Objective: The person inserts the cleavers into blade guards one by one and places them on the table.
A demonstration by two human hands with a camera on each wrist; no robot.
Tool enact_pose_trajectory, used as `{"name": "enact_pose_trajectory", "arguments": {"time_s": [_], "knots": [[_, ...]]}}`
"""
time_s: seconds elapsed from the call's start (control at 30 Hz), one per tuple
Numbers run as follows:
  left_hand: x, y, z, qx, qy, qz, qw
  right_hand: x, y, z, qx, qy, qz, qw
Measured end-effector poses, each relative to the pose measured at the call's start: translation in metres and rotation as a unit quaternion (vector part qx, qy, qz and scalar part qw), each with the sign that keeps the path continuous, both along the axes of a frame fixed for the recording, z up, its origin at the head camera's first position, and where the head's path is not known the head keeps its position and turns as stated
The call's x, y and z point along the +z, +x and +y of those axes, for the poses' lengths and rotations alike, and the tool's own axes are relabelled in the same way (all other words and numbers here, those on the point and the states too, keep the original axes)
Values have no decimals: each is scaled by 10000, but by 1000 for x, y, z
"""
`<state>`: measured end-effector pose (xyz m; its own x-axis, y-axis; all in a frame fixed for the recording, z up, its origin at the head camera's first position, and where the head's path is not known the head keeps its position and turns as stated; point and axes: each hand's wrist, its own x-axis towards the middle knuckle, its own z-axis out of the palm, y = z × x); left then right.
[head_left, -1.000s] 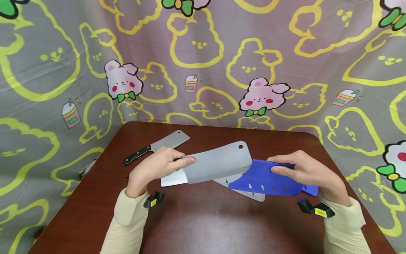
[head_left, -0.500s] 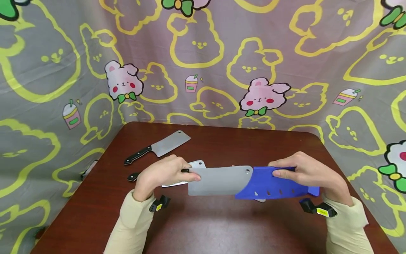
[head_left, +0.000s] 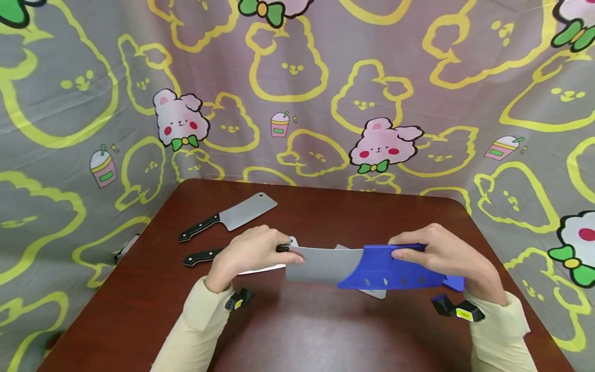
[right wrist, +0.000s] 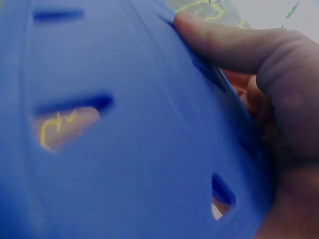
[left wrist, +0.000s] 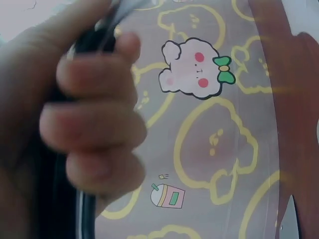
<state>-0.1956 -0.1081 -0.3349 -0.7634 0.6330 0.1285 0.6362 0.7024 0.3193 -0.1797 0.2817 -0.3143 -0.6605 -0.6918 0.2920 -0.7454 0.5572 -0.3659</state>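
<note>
My left hand [head_left: 257,253] grips the black handle [left wrist: 57,164] of a cleaver [head_left: 321,266], its fingers curled round it in the left wrist view. The wide steel blade points right, and its far end is hidden inside a blue slotted blade sheath [head_left: 369,266]. My right hand [head_left: 439,253] pinches the sheath's top edge between thumb and fingers; the right wrist view shows its slots close up. Both cleaver and sheath are held above the table, roughly level. Under my left hand lies another cleaver, its black handle [head_left: 201,257] showing and its blade partly covered.
A third cleaver [head_left: 251,211] lies at the back left of the brown table [head_left: 316,330]. A pale slotted sheath [head_left: 375,294] lies behind the held pieces, mostly hidden. Part of another blue piece [head_left: 454,283] shows by my right wrist. A patterned curtain [head_left: 316,77] surrounds the table.
My left hand has moved right and slightly down, levelling the cleaver. Its blade, with the holed end in sight before, has slid into the blue sheath. The right hand has stayed nearly in place.
</note>
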Motion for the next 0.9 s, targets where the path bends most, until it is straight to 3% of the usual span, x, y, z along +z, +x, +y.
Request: {"name": "enact_pose_trajectory", "arguments": {"time_s": [0.17,0.3,0.37,0.53,0.6,0.7,0.77,0.9], "knots": [[4,-2,-14,-421,333,-368,9979,7,-3,10,-413,-376,-702,9960],[10,-1,-23,-362,765,-598,9946,7,-4,17,-1055,-1271,-817,9829],[12,-1,-24,-367,977,-848,9909,7,-3,19,-1129,-2023,-688,9704],[15,-4,-32,-269,1107,-1473,9825,5,-7,29,-187,-3940,-196,9187],[16,-5,-37,-78,1137,-1411,9834,5,-8,35,82,-4398,-93,8980],[17,-6,-42,167,1327,-1045,9855,4,-8,40,159,-4804,-203,8766],[17,-6,-42,152,1522,-777,9852,3,-9,41,208,-4976,-277,8667],[16,-5,-37,155,1755,-433,9834,4,-11,39,164,-5146,-339,8566]]}}
